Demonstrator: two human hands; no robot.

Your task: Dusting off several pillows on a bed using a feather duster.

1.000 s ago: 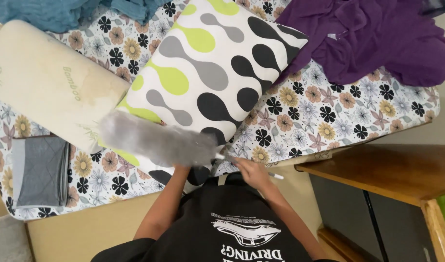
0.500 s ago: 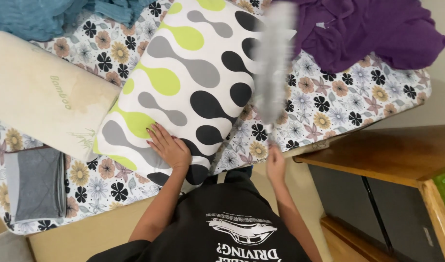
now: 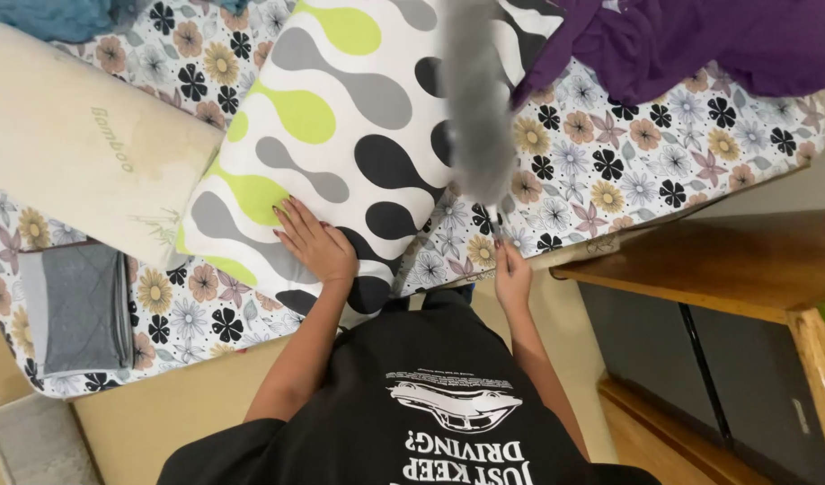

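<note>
The grey duster [image 3: 474, 117], blurred, stands over the patterned pillow [image 3: 341, 135] on the floral bed [image 3: 610, 171], its handle gripped in the right hand [image 3: 511, 274] at the bed's edge. The left hand [image 3: 312, 242] lies flat and spread on the pillow's near end. A cream pillow [image 3: 80, 153] lies left of the patterned one, purple cloth [image 3: 691, 45] to its right.
</note>
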